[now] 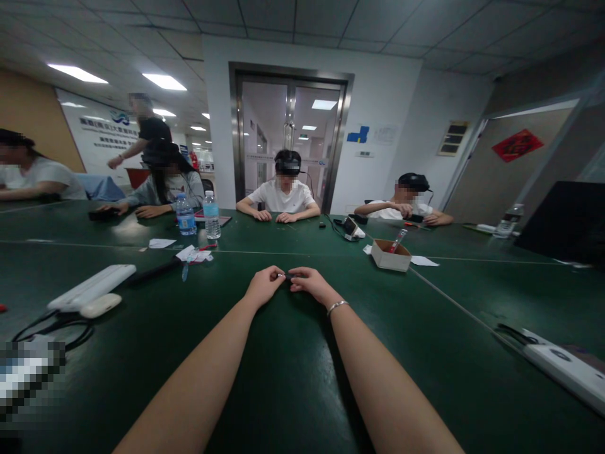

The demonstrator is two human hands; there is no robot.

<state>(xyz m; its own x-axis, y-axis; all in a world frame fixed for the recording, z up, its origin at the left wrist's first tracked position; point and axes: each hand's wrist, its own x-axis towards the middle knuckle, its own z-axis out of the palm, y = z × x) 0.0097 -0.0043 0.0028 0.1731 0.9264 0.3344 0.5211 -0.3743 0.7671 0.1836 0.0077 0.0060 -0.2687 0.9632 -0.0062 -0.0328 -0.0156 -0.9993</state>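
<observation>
Above the green table [293,378], in the middle of the head view, my two hands meet fingertip to fingertip. Between them is a small dark object [288,277] with a pale, shiny end toward the left; it is too small to name. My left hand [263,286] pinches the pale end between thumb and fingers. My right hand [312,284], with a silver bracelet at the wrist, is closed around the dark end. The fingers hide part of the object.
A small cardboard box [391,257] stands ahead on the right. Ahead left are water bottles [212,217] and paper scraps [193,254]. Power strips lie left [94,288] and right [562,359]. Several people sit across the table.
</observation>
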